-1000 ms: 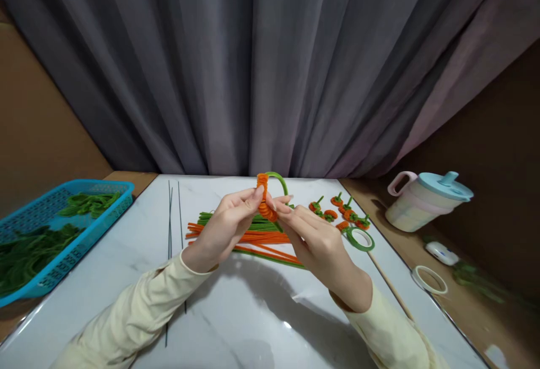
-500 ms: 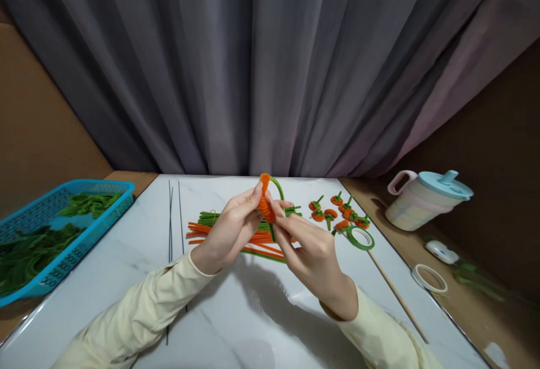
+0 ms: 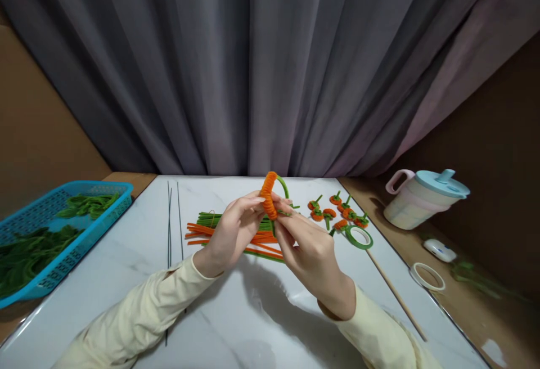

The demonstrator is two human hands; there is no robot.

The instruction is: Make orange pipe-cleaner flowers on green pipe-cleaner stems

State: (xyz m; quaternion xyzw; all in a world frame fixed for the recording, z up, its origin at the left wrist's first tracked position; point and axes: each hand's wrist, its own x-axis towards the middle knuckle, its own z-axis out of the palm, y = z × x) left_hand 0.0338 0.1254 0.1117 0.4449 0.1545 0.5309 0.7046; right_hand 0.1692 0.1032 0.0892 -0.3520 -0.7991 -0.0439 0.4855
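An orange coiled fuzzy piece (image 3: 269, 194) with a curved green stem (image 3: 285, 187) is held up above the table's middle. My left hand (image 3: 237, 228) pinches its left side with thumb and fingertips. On its lower right, my right hand (image 3: 307, 239) has its fingers closed on the piece and the green stem. Behind and below my hands lie orange strips (image 3: 202, 233) and a bundle of green strips (image 3: 206, 219), partly hidden. Several small orange-and-green pieces (image 3: 329, 214) lie to the right of my hands.
A blue basket (image 3: 90, 224) with green leafy pieces stands at the left. Thin dark wires (image 3: 169, 217) lie nearby. At right are green tape (image 3: 359, 237), a wooden stick (image 3: 396, 295), a white tape ring (image 3: 427, 277), a white case (image 3: 439, 250) and a lidded jug (image 3: 415, 203).
The orange piece has turned slightly and moved a little right between my fingers, showing more of its ridged face. My left fingers have shifted along its edge.
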